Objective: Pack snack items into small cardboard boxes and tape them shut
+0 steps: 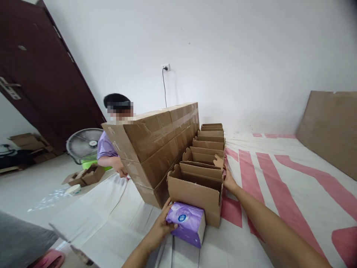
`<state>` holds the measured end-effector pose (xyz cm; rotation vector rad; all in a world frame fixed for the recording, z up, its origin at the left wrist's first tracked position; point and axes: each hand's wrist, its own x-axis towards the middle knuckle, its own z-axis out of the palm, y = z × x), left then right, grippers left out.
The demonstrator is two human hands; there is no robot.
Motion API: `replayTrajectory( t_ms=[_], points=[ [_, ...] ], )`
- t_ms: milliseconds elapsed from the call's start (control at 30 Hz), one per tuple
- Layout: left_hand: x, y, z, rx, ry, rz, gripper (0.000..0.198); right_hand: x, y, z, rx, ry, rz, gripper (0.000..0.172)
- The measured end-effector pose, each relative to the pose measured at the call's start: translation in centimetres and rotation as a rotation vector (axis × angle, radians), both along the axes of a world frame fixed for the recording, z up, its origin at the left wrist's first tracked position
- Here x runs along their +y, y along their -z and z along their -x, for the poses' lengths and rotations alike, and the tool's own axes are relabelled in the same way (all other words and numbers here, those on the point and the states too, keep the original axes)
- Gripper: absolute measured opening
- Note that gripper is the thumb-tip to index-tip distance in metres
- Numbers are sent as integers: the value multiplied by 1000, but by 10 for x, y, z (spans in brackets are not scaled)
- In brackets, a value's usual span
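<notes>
My left hand (161, 225) grips a purple pack of tissues (186, 223) by its left end, low in the head view. The pack is just in front of the nearest open cardboard box (193, 195), at its near wall. At that box's right back corner is my right hand (229, 180), its fingers curled against the cardboard edge and partly hidden. Behind the nearest box, more open cardboard boxes (203, 156) stand in a row toward the wall. Their insides are mostly in shadow.
Left of the row rises a stack of taped cartons (156, 149). A person (107, 149) in a purple top is behind it, near a fan (85, 145). A white cloth with red markings (267, 175) covers the surface. A large cardboard piece (329, 130) stands at right.
</notes>
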<state>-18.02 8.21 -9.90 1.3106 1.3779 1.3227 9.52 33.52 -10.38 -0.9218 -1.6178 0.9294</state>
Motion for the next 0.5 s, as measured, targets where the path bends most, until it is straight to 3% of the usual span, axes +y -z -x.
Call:
replayTrajectory(
  t_ms=[200,367,500],
  points=[
    [9,-6,-8,-12,29,-21,74,-10,-1,-1,31,-118,125,89],
    [11,12,-8,-104,-6,-30,81,-38,15,-14,-2,-95,264,59],
    [9,21,-6,-162,-8,-37,83,-81,23,-30,-42,-125,314,57]
  ],
)
